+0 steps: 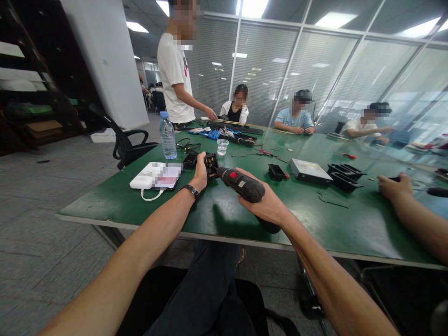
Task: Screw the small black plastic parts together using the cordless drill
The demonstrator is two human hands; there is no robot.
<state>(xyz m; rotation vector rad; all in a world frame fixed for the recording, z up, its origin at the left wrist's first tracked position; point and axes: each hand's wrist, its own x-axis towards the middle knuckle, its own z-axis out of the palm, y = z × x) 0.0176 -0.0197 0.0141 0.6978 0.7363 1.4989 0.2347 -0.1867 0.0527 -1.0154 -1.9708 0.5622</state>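
Our left hand (200,175) grips one small black housing (211,163) on the green table (115,196), while our right hand (268,203) is wrapped around one electric screwdriver (241,184), its tip at the housing. Beyond the left hand stand one water bottle (168,136) holding water and one clear cup (222,146), contents unclear

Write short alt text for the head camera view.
The right hand holds a black power screwdriver against a small black box gripped by the left hand, over a green table beside a water bottle.
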